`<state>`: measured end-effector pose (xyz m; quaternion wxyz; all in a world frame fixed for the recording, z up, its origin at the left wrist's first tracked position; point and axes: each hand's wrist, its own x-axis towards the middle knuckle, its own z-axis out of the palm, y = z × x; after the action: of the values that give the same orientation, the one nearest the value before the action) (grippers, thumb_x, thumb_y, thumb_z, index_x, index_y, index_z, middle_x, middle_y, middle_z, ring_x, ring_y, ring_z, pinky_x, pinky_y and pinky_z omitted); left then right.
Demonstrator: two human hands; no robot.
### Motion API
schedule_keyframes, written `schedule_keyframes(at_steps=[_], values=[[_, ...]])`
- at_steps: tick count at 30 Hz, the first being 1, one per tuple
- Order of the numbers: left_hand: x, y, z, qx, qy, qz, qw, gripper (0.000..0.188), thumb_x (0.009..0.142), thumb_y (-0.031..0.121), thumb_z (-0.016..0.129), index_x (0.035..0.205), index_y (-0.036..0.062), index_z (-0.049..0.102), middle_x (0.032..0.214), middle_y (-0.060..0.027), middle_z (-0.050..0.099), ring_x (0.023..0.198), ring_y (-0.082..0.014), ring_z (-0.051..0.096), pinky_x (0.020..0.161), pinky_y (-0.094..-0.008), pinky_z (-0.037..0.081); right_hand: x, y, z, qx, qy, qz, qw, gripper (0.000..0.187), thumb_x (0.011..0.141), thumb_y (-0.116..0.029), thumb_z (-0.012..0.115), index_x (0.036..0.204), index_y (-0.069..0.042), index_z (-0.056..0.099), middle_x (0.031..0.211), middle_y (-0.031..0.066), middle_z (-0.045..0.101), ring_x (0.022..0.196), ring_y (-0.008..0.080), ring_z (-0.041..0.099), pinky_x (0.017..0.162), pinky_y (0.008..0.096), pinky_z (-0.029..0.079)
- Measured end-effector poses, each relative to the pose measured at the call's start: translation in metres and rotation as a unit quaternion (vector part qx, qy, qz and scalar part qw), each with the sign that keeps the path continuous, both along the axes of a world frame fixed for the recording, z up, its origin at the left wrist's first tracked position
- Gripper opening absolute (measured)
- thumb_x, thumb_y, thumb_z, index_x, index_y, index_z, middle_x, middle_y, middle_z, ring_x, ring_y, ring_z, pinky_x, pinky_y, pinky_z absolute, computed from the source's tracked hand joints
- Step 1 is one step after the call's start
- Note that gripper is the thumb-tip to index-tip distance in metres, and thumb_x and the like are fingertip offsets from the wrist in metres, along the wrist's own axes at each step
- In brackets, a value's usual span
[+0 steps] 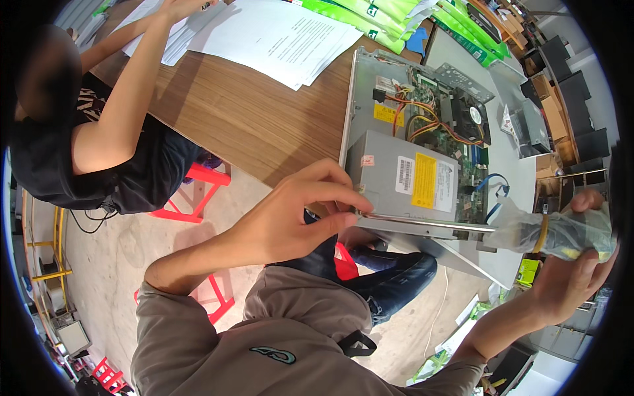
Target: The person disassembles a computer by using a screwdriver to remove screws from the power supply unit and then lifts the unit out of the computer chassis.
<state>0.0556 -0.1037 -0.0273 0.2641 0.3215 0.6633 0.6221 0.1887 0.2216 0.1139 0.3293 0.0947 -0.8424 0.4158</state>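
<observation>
A long screwdriver (436, 223) lies level across the near edge of an open desktop computer case (351, 112). My right hand (564, 284) is closed round its handle, which is wrapped in clear plastic with a yellow band. At the other end, my left hand (284, 214) pinches the shaft's tip between thumb and fingers; whether a small screw is there too, I cannot tell. Just beyond the shaft sits a grey metal power supply (383, 171) with yellow and white labels. Coloured cables (422, 119), a black fan (472, 115) and a green circuit board show farther inside the case.
The case rests on a wooden table (218, 112) with printed papers (277, 39) and green packages (370, 16) at the far side. Another person (105, 132) works at the left. Red stools (198, 195) stand below. Boxes and dark equipment line the right.
</observation>
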Motion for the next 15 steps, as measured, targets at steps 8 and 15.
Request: schedule_keyframes(at_steps=[8, 15], values=[[0.0, 0.0, -0.001, 0.009, 0.013, 0.008, 1.0, 0.026, 0.091, -0.003, 0.067, 0.114, 0.0064, 0.074, 0.108, -0.005, 0.056, 0.102, -0.0161, 0.057, 0.086, -0.0291, 0.049, 0.005, 0.0, 0.008, 0.016, -0.003, -0.002, 1.0, 0.063, 0.093, -0.044, 0.07, 0.129, 0.003, 0.05, 0.127, 0.0217, 0.05, 0.12, 0.0272, 0.049, 0.106, 0.0392, 0.039], [-0.003, -0.002, -0.002, 0.01, 0.041, 0.0, 0.999, 0.025, 0.094, -0.003, 0.063, 0.114, 0.0063, 0.074, 0.106, -0.0057, 0.058, 0.102, -0.0169, 0.057, 0.085, -0.0291, 0.048, 0.005, -0.006, 0.013, 0.038, 0.003, -0.009, 0.999, 0.066, 0.091, -0.044, 0.072, 0.127, 0.006, 0.049, 0.124, 0.022, 0.05, 0.117, 0.0281, 0.05, 0.106, 0.0394, 0.038]])
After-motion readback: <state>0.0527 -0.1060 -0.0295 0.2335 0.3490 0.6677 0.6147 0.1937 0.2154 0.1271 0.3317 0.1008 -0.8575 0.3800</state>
